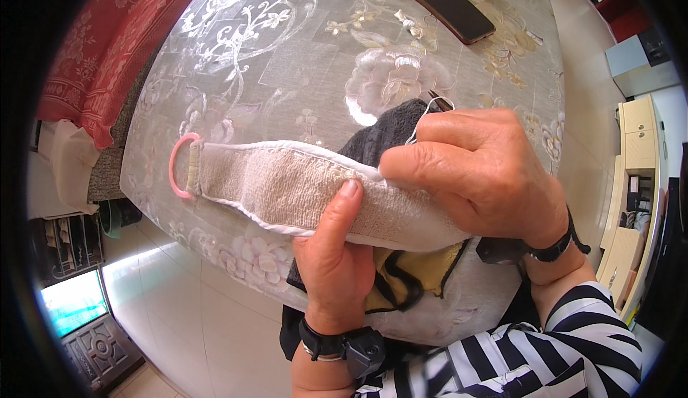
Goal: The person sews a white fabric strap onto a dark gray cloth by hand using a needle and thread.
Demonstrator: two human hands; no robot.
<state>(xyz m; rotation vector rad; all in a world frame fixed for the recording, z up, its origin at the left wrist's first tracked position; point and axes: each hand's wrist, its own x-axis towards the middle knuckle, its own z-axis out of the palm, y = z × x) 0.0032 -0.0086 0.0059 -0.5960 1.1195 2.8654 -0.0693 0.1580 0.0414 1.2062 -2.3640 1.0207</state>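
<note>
A beige, rough-textured scrubbing strap (285, 188) with white edge binding lies across my hands above the table. Its left end carries a pink plastic ring (173, 167). From below, my left hand (336, 261) grips the strap's middle, thumb pressed on top. My right hand (473, 167) is closed, with its fingertips pinched at the upper binding. A white thread (424, 118) loops out from the right fingers; whether they also hold a needle is hidden. Behind that hand, the dark pointed tips of a metal tool (439, 98) show.
A dark grey cloth (376, 132) lies under the strap, and a yellow cloth with black trim (424, 271) sits nearer me. Farther back on the table with its floral cover (301, 65) rests a smartphone (443, 6). Red patterned fabric (118, 48) hangs at the left.
</note>
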